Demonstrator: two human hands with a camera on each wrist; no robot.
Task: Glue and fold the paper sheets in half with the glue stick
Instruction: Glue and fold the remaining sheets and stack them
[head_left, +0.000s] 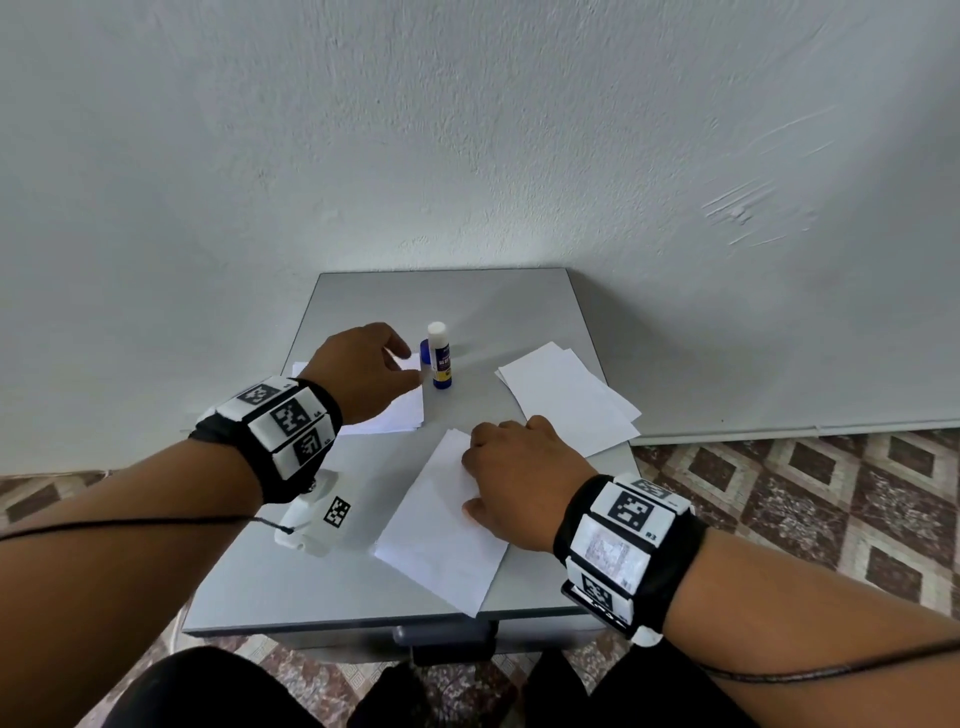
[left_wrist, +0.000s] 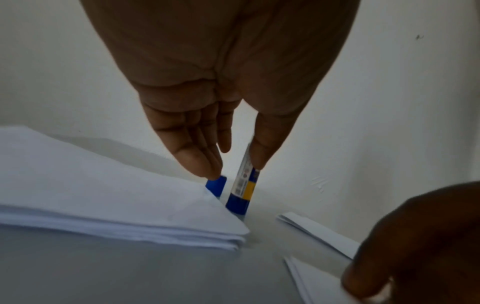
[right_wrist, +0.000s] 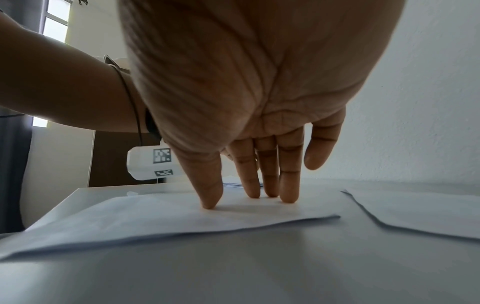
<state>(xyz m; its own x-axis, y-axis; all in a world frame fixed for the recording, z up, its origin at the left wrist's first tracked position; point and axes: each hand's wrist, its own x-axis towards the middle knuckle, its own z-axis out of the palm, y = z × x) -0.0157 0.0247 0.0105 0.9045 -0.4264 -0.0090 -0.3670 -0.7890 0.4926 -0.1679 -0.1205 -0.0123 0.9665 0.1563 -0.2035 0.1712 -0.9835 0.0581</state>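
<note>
While the right hand (head_left: 511, 475) is pinning down the white paper sheet (head_left: 441, 525) lying in the middle of the small grey tabletop (head_left: 519, 312), fingertips (right_wrist: 211, 202) pressing flat and straight on it, the left hand (head_left: 363, 371) is reaching for the uncapped blue-and-white glue stick (head_left: 440, 358). That stick is standing upright, long axis vertical, just beyond and to the right of the left fingers, with its blue cap (head_left: 425, 352) standing right beside it. In the left wrist view the fingers are straight and parted from the thumb, the stick's label showing in the gap between them, so they're looking open and not gripping anything yet; whether the thumb is already touching the tube is hard to tell. The left hand is clearly the nearer one, so it's probably just closing in from the side. A stack of white unfolded sheets (left_wrist: 103, 185) is sitting under that hand, and a pile of white folded sheets (head_left: 566, 400) is lying off to the right.
</note>
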